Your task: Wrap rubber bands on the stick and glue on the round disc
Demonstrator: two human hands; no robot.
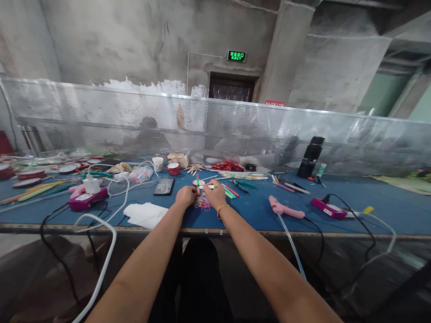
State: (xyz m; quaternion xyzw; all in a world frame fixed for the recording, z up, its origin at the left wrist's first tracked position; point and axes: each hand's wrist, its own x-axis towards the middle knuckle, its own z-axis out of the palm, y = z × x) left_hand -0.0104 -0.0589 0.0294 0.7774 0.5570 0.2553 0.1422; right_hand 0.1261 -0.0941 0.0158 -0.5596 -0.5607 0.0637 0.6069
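Tbl [249, 216]: cup [157, 164]; bag [144, 172] w/ bits [136, 176]; RH [217, 194] w/ marker [205, 186]

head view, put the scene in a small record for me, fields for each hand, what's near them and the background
left hand: pinching a small upright stick with red and green on it
right hand: holding a white and green pen
between the hands: colourful pile, pieces too small to identify
surface: blue table
left side: phone, white sheet
right side: pliers, pink glue gun
background: perforated screen, lit exit sign
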